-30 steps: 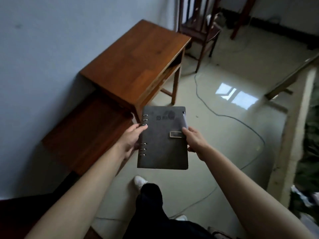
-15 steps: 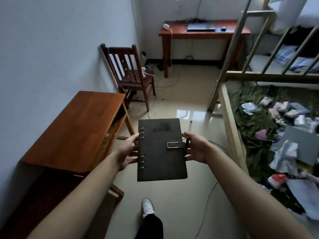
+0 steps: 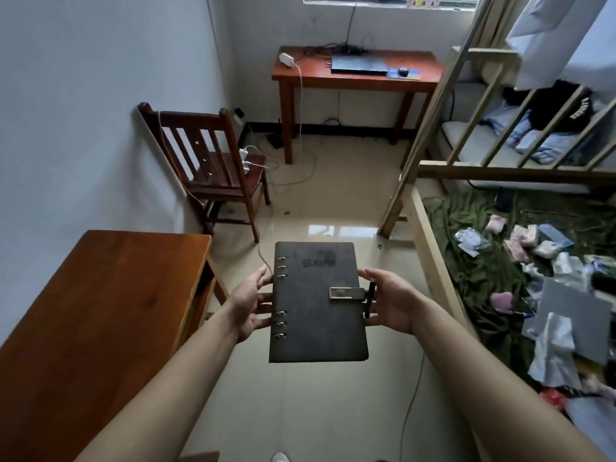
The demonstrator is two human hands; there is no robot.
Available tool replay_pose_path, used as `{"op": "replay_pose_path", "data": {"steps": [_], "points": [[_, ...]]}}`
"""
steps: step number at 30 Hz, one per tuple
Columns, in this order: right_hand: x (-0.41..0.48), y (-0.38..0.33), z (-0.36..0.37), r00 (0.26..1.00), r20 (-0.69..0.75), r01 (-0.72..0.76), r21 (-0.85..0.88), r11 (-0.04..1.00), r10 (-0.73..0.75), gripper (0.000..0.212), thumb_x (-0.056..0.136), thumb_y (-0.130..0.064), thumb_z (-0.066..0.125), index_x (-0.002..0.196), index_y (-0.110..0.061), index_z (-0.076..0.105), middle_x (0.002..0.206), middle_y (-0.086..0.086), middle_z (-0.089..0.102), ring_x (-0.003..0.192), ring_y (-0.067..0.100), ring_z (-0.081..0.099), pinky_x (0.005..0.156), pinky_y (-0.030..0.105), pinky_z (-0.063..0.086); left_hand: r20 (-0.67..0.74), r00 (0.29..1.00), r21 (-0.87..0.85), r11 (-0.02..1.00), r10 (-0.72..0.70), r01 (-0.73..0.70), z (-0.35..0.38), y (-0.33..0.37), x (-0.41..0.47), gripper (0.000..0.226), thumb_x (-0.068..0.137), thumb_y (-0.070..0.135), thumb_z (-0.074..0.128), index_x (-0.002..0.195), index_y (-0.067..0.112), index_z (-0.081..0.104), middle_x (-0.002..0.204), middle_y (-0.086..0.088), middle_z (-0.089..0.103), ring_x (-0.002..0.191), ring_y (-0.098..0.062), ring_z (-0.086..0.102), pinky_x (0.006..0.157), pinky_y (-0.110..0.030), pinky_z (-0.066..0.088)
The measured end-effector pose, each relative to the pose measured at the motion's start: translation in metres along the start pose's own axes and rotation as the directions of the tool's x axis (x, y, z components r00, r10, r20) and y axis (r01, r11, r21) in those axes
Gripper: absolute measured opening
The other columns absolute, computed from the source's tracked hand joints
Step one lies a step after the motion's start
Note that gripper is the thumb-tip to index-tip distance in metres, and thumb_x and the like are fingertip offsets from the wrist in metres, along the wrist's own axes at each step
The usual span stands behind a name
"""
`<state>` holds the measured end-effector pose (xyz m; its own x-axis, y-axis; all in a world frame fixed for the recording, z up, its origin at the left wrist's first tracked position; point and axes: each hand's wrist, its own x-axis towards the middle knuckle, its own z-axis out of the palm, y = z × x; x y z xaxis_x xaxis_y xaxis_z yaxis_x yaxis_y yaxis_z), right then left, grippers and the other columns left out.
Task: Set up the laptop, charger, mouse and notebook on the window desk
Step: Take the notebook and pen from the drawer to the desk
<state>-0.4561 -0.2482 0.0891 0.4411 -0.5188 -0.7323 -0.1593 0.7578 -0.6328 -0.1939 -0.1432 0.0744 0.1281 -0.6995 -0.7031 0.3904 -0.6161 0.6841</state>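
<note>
I hold a dark grey ring-bound notebook (image 3: 318,301) flat in front of me, its clasp strap closed and a pen in its side loop. My left hand (image 3: 249,303) grips the ringed spine edge and my right hand (image 3: 391,300) grips the clasp edge. Far ahead, under the window, stands the red-brown window desk (image 3: 356,80). On it lie a closed dark laptop (image 3: 360,64), a mouse (image 3: 403,71) on a blue pad, and a white charger (image 3: 286,59) with its cable hanging off the left end.
A brown wooden table (image 3: 100,311) is close on my left against the wall. A wooden chair (image 3: 213,171) stands beyond it. A bunk bed frame (image 3: 433,181) with clutter fills the right side. Cables trail across the shiny floor (image 3: 326,201).
My view has swung up and rightward from the brown table toward the window desk. The notebook stays held in both hands, now a little farther down the room.
</note>
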Motion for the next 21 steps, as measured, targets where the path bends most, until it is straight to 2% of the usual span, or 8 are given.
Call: {"op": "replay_pose_path", "data": {"steps": [4,8,12,15,17,21], "points": [[0.038,-0.035,-0.019,1.0,-0.019,-0.001,0.064,0.998,0.002,0.038,0.102,-0.04,0.043,0.132,-0.03,0.062,0.108,0.01,0.058,0.093,0.027,0.06,0.08,0.043,0.053,0.014,1.0,0.054,0.998,-0.027,0.026,0.013,0.036,0.059,0.048,0.096,0.062,0.036,0.118,0.031,0.065,0.102,-0.011,0.069,0.089,-0.024,0.064,0.072,-0.034,0.053],[0.092,-0.078,-0.061,0.999,-0.03,-0.023,0.131,0.991,0.027,0.04,0.102,-0.04,0.041,0.136,-0.031,0.059,0.114,0.012,0.057,0.092,0.027,0.06,0.083,0.046,0.051,0.027,0.997,0.088,0.994,-0.068,0.066,0.044,0.074,0.13,0.047,0.096,0.06,0.037,0.115,0.029,0.067,0.091,-0.008,0.071,0.076,-0.02,0.065,0.068,-0.032,0.054],[0.156,-0.141,-0.111,0.999,-0.015,-0.035,0.179,0.983,0.038,0.04,0.102,-0.039,0.039,0.135,-0.031,0.06,0.1,0.009,0.065,0.086,0.027,0.062,0.083,0.048,0.053,0.006,0.999,0.1,0.994,-0.053,0.052,0.082,0.129,0.204,0.046,0.097,0.059,0.039,0.114,0.027,0.066,0.089,-0.01,0.071,0.073,-0.021,0.064,0.065,-0.032,0.055],[0.191,-0.2,-0.137,0.998,0.014,-0.06,0.183,0.981,0.058,0.041,0.103,-0.04,0.035,0.135,-0.031,0.059,0.114,0.011,0.065,0.091,0.028,0.065,0.092,0.056,0.051,-0.036,0.997,0.077,0.995,-0.067,0.069,0.115,0.18,0.241,0.044,0.098,0.057,0.038,0.115,0.026,0.064,0.095,-0.011,0.069,0.075,-0.022,0.065,0.066,-0.033,0.056],[0.216,-0.248,-0.156,0.998,0.055,-0.03,0.204,0.979,0.019,0.041,0.103,-0.039,0.035,0.135,-0.031,0.059,0.12,0.012,0.064,0.093,0.029,0.066,0.096,0.061,0.048,-0.043,0.999,0.07,0.997,-0.032,0.035,0.132,0.221,0.271,0.046,0.098,0.057,0.038,0.117,0.025,0.065,0.097,-0.013,0.069,0.076,-0.023,0.064,0.068,-0.034,0.057],[0.253,-0.338,-0.176,0.997,0.077,-0.022,0.17,0.985,0.009,0.042,0.103,-0.04,0.035,0.138,-0.032,0.057,0.125,0.013,0.062,0.1,0.031,0.062,0.098,0.059,0.047,-0.071,0.997,0.053,0.999,-0.008,0.012,0.157,0.298,0.32,0.045,0.097,0.058,0.04,0.115,0.026,0.066,0.089,-0.011,0.073,0.077,-0.024,0.066,0.068,-0.035,0.058]]}}
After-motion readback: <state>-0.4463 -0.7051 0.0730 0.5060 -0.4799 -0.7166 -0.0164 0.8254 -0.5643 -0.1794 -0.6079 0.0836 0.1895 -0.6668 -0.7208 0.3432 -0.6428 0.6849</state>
